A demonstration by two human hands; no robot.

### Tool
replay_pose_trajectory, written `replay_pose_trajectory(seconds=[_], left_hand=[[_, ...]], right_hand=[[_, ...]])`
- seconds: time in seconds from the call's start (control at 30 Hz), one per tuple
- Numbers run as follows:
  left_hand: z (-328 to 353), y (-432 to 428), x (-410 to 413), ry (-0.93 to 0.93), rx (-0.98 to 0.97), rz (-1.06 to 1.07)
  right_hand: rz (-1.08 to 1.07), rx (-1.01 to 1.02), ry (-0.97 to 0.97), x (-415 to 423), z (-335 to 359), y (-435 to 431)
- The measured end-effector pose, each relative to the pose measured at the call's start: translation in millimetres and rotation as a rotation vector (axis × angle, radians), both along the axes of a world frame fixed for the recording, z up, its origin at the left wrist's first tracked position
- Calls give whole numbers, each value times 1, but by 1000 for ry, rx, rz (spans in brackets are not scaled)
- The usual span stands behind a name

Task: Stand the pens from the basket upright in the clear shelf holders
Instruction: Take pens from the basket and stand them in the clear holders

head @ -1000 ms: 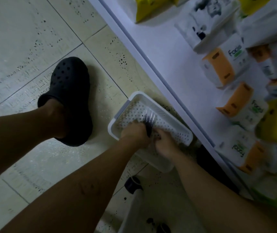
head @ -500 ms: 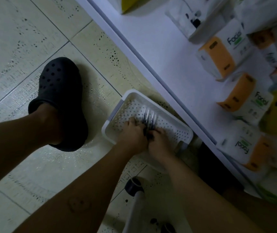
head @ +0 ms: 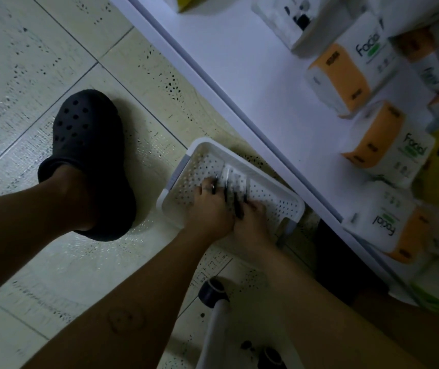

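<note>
In the head view, a white perforated basket (head: 205,145) is seen on the tiled floor (head: 53,49), just beside the edge of a white shelf (head: 239,75). A bundle of dark pens (head: 235,202) is held inside the basket, squeezed between both hands. The left hand (head: 207,211) is curled round the pens from their left, with one pen poking out past its fingers. The right hand (head: 251,222) is curled over them from the right, though the detail is blurred. Tissue packs (head: 346,75) are stacked on the shelf, and a black clog (head: 85,145) is planted left of the basket.
</note>
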State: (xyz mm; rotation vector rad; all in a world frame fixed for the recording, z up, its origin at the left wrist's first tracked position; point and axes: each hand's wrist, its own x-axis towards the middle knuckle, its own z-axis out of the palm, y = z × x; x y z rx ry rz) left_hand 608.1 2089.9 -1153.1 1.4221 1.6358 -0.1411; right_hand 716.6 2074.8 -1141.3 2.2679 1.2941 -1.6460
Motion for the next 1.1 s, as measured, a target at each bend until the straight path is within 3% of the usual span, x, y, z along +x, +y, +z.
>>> replay_pose_trajectory(seconds=[0.07, 0.2, 0.33, 0.5, 0.6, 0.7, 0.87, 1.1], left_hand=[[-1, 1, 1, -13, 2, 51], [-2, 3, 3, -4, 10, 138], [6, 6, -2, -52, 98, 233], [12, 8, -5, -177, 17, 452], [23, 8, -5, -259, -31, 614], [38, 7, -6, -324, -54, 702], [57, -2, -12, -369, -90, 719], [109, -13, -23, -397, 15, 693]], right_hand=[[42, -16, 11, 0, -3, -2], [231, -43, -157, -3, -7, -6], [119, 19, -117, -8, -8, -10], [68, 194, -99, 3, -9, -7], [-145, 163, -120, 5, 2, -1], [-180, 135, -102, 9, 14, 2], [-157, 100, -5, 5, 42, -1], [-192, 262, 22, 4, 101, -2]])
